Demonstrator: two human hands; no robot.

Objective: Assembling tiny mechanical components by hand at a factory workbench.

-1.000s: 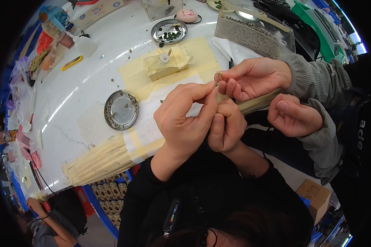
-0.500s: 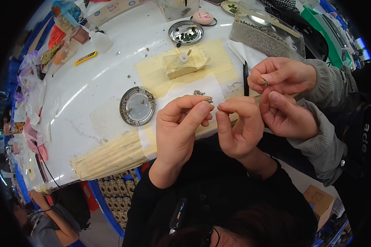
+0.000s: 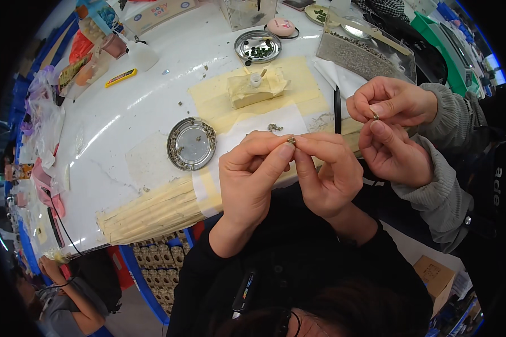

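My left hand (image 3: 247, 177) pinches a small brassy metal piece (image 3: 291, 140) between thumb and forefinger above the table's near edge. From the other side, the closed thumb and forefinger of my right hand (image 3: 333, 175) meet the same piece. Its exact kind is too small to make out. Just beyond my fingers, a little heap of similar metal pieces (image 3: 274, 127) lies on white paper (image 3: 244, 128). Left of my left hand is a round metal dish (image 3: 192, 147) with many such pieces around its inner edge.
A co-worker's hands (image 3: 396, 132) in grey sleeves hold a small piece close at my right. Beyond my hands stands a tape-wrapped block (image 3: 256, 92) with a tiny cup. Farther off are a dish of dark green bits (image 3: 258, 48) and a clear bin of grey granules (image 3: 359, 53).
My right fingertips have come in from a small gap to meet the metal piece in my left hand. The co-worker's two hands have drawn together at their piece.
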